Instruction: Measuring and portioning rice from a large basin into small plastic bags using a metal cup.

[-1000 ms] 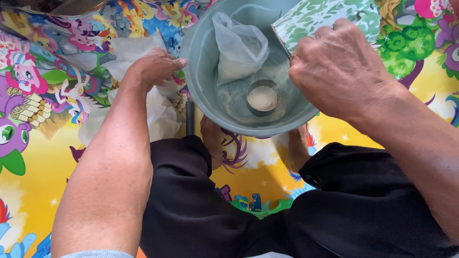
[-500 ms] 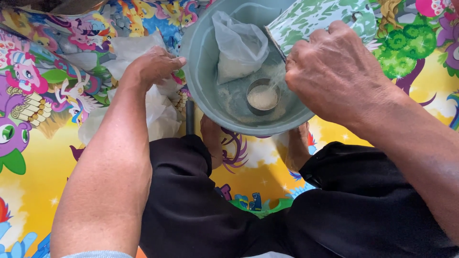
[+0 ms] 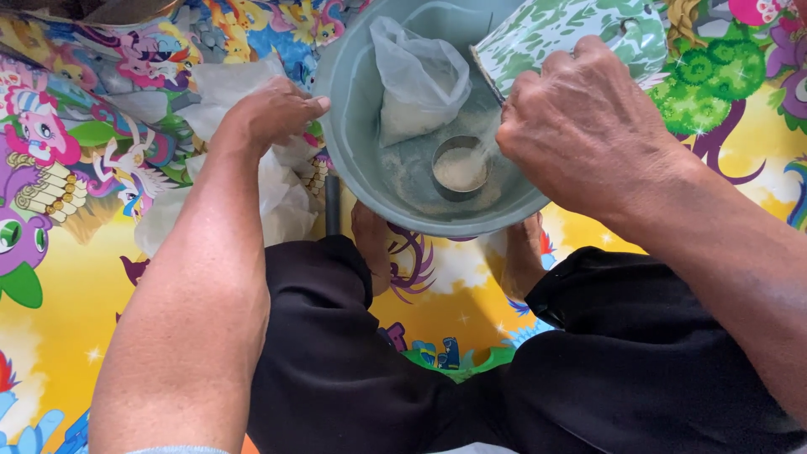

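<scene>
A grey-green basin (image 3: 353, 143) stands between my knees on a cartoon-printed mat. Inside it lie a clear plastic bag of pale powder (image 3: 420, 88) and a small round metal cup (image 3: 460, 166) filled with the same powder, with loose powder on the bottom. My right hand (image 3: 580, 126) is closed around a green-and-white patterned enamel cup (image 3: 563, 34), tilted over the basin's right side. My left hand (image 3: 273, 113) rests on crumpled clear plastic bags (image 3: 277, 185) just left of the basin, fingertips near its rim.
The bright cartoon mat (image 3: 67, 277) covers the floor all around. My bare feet (image 3: 374, 244) sit under the basin's near edge, and my black trousers (image 3: 403, 370) fill the lower middle. A dark object edge shows at the top left corner.
My right hand with the patterned cup has shifted slightly left and down over the basin. The left hand and the basin stay put.
</scene>
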